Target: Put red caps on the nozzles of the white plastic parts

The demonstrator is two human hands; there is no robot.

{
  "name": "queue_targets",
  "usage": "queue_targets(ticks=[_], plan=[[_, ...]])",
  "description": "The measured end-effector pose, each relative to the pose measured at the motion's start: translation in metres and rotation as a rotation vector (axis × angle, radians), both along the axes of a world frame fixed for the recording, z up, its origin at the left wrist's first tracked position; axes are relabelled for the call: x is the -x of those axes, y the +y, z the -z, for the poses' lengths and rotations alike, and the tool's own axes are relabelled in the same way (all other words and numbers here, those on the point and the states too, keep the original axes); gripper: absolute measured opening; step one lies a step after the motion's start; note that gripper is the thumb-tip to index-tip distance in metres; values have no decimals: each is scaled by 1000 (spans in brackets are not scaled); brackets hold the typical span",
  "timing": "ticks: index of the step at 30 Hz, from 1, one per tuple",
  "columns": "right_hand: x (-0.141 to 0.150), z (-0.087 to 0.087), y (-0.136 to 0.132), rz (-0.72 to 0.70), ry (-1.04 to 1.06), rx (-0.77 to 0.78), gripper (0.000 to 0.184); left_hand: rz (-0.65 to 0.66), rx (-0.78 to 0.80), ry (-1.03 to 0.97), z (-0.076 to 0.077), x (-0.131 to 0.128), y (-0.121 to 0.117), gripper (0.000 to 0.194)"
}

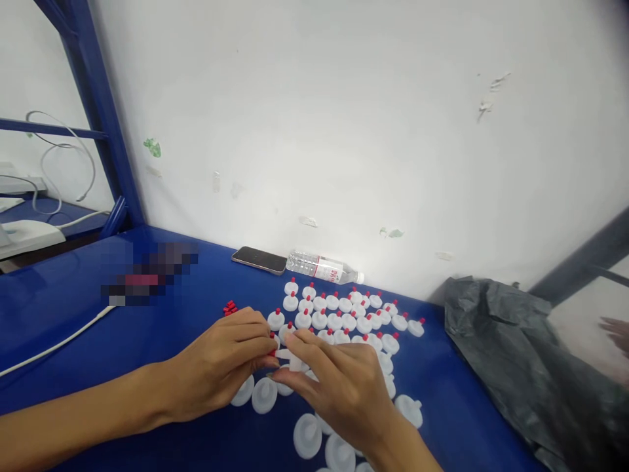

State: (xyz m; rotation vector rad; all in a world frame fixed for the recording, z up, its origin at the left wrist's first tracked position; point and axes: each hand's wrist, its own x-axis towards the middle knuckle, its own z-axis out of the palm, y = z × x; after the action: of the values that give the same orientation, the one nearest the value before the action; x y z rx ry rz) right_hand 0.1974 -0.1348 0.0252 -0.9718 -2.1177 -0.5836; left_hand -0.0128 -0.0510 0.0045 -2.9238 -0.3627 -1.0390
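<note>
My left hand [216,360] is closed, pinching a small red cap [272,353] between thumb and fingertips. Close against it, my right hand [344,380] grips a white nozzle lid [295,362], its narrow tip pointing left at the red cap. Whether cap and tip touch is hard to make out between the fingers. Beyond both hands stand rows of white nozzle lids with red caps on their tips [319,320]. Nearer me lie several white lids with bare tips [307,436], some partly hidden by my right hand. A small heap of red caps [229,307] lies behind my left hand.
Along the wall lie a phone [259,259] and a clear water bottle [324,267] on its side. A dark plastic bag [521,354] covers the right of the blue table [196,432]. At left are a blurred-out item [147,278] and white cable [59,347]. Another hand [616,334] shows far right.
</note>
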Motion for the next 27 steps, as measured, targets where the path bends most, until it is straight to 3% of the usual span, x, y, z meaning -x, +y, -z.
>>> queue_targets(ticks=[3, 7, 12, 15, 20, 23, 27], plan=[[2, 0, -2, 13, -37, -6, 26, 80, 129, -18, 0, 0, -1, 19], [3, -6, 0, 45, -111, 24, 27, 60, 118, 5, -2, -1, -2, 13], [-11, -10, 8, 147, -249, 77, 17, -65, 124, 111, -12, -2, 8, 10], [-29, -12, 13, 234, -150, 128, 15, -205, 120, 71, -14, 3, 25, 13], [-67, -22, 17, 534, 44, 288, 15, -340, 70, 139, -7, 13, 49, 16], [-88, -29, 19, 751, 75, 295, 18, -350, 89, 216, -2, 14, 49, 25], [-110, -35, 18, 953, 142, 336, 23, -333, 135, 273, 1, 12, 44, 20]])
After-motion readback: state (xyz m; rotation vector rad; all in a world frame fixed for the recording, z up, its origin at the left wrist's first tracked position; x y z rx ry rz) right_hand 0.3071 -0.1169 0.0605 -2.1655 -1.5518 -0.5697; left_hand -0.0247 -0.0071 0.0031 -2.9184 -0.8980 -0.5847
